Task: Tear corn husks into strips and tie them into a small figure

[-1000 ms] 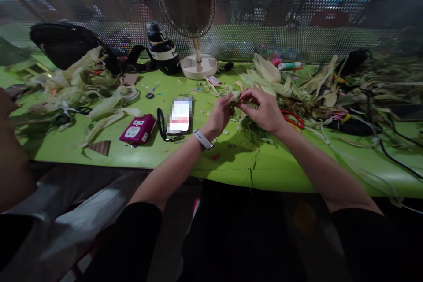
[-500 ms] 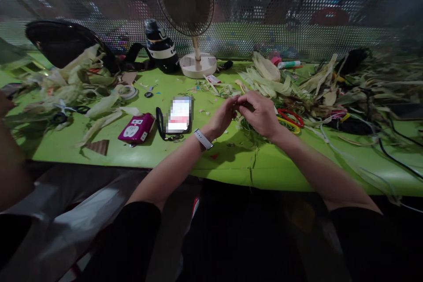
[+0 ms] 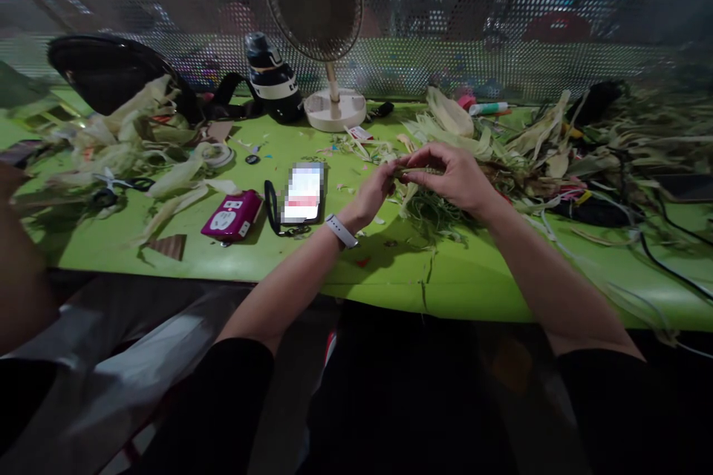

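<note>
My left hand (image 3: 374,197), with a pale watch band at the wrist, is raised over the green table. Its fingers are closed, and their tips meet those of my right hand (image 3: 454,172). The right thumb and fingers form a pinch with a gap behind it. Whatever is pinched where the hands meet is too thin and dark to make out. Below the right hand lies a heap of shredded green strands (image 3: 431,209). Pale dried corn husks (image 3: 451,119) lie just behind the hands.
Left of my hands are a phone (image 3: 304,193), a purple box (image 3: 232,217), scissors (image 3: 114,187) and more husks (image 3: 128,122). A fan (image 3: 334,111) and a bottle (image 3: 274,85) stand at the back. Cables (image 3: 662,267) cross the right side. Another person's arm (image 3: 22,267) is at far left.
My right hand has lifted and shifted slightly right, its thumb and fingers now arched wider apart. Its wrist now covers most of the red and yellow loops. The left hand stays nearly in place.
</note>
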Action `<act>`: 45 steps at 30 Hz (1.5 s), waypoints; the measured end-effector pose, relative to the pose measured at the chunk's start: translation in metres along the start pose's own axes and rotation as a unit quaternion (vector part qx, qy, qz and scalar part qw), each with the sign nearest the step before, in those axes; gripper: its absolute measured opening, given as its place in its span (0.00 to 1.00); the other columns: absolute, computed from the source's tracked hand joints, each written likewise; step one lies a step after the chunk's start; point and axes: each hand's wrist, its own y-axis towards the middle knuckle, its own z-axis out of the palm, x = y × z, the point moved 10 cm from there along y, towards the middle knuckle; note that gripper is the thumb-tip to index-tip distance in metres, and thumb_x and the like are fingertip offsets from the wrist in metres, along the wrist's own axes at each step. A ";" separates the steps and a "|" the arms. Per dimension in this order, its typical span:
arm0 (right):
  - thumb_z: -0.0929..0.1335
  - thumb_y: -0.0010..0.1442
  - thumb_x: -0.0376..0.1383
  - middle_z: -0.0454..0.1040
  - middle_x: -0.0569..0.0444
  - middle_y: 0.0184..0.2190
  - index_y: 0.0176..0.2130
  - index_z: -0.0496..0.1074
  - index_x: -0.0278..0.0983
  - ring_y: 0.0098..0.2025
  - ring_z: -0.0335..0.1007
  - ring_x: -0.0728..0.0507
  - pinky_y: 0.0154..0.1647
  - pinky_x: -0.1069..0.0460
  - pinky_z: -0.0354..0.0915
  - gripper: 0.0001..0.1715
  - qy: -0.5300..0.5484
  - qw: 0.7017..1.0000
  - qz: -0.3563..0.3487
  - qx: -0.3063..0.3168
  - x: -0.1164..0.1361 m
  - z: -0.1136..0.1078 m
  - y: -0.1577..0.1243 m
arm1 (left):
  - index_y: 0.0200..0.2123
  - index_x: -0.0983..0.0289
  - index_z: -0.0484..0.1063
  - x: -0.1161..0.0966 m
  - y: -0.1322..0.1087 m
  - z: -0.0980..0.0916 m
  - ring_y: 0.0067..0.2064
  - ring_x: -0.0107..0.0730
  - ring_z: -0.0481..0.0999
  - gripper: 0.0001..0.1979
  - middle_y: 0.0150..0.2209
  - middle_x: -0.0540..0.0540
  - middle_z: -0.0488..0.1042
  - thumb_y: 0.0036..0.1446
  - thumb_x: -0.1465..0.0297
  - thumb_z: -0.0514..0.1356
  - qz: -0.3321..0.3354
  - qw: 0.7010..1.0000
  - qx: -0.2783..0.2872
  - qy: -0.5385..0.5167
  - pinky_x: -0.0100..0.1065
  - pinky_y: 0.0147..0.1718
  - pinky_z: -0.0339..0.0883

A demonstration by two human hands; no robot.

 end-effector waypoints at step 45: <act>0.78 0.49 0.48 0.72 0.56 0.25 0.28 0.72 0.36 0.28 0.64 0.49 0.30 0.52 0.62 0.21 0.127 0.974 0.171 -0.081 -0.044 0.004 -0.002 | 0.31 0.64 0.78 -0.018 -0.007 0.016 0.29 0.23 0.66 0.13 0.28 0.49 0.73 0.55 0.59 0.66 0.086 0.986 0.082 0.118 0.28 0.31 0.62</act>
